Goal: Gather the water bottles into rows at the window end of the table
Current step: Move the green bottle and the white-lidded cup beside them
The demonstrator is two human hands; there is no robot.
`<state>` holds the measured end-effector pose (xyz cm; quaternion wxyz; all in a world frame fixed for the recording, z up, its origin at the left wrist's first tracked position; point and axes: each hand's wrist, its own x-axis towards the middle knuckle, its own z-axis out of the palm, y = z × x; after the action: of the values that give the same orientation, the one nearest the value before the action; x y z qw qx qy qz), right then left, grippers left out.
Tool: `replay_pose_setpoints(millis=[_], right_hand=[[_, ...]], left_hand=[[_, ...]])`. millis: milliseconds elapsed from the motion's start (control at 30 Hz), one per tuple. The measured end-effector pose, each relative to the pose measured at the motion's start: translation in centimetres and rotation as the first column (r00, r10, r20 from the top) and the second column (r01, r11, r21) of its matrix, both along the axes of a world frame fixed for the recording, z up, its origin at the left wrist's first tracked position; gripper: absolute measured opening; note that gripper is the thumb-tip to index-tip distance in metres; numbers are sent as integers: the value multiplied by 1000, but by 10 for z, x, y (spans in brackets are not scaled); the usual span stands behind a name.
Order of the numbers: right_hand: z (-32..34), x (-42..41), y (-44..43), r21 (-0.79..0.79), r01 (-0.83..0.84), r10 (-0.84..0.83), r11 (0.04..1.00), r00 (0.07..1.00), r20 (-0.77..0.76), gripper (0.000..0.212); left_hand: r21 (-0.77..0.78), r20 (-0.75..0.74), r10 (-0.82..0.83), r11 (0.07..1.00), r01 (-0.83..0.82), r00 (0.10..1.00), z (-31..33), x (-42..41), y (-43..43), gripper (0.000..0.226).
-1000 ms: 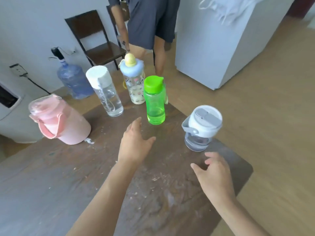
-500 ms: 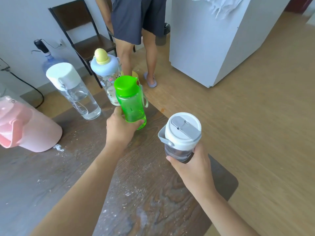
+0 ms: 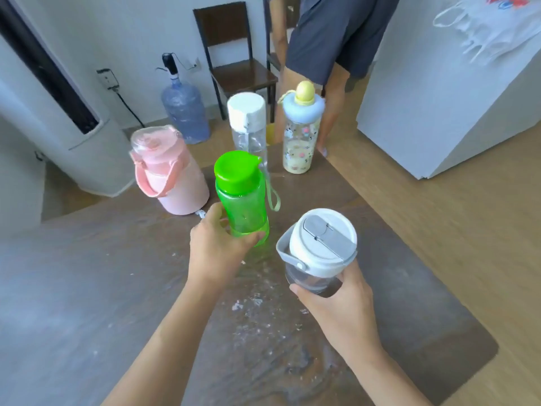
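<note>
Both bottles had risen off the table [image 3: 87, 288] since a moment before: the left hand [image 3: 215, 250] was wrapped tight round the base of the green bottle [image 3: 241, 200], the right hand [image 3: 339, 306] closed under the grey-lidded cup [image 3: 320, 247]. At twelve o'clock stood the clear bottle [image 3: 247, 124] and patterned bottle [image 3: 301, 130], with the pink jug [image 3: 168, 171] at ten.

Far end crowded, near desk open

Pink jug [image 3: 169, 174], clear bottle [image 3: 248, 127] and cartoon bottle [image 3: 300, 136] line the far edge; a gap stays between the last two, and bare desk [image 3: 87, 288] lies left.
</note>
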<state>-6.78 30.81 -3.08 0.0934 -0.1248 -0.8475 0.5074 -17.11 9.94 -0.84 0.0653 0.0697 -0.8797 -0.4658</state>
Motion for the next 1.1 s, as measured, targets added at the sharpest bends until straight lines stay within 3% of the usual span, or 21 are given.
replay_pose_setpoints(millis=[300, 700, 1100], right_hand=[[8, 31, -185, -51, -278, 278, 959, 960, -10, 65], [8, 131, -406, -52, -580, 581, 813, 814, 14, 65], [3, 192, -544, -55, -710, 712, 702, 702, 26, 65]], left_hand=[[-9, 51, 291, 957, -291, 955, 9, 135, -201, 47], [-41, 40, 630, 777, -629, 776, -3, 331, -406, 52], [-50, -2, 783, 622, -782, 623, -10, 423, -537, 55]])
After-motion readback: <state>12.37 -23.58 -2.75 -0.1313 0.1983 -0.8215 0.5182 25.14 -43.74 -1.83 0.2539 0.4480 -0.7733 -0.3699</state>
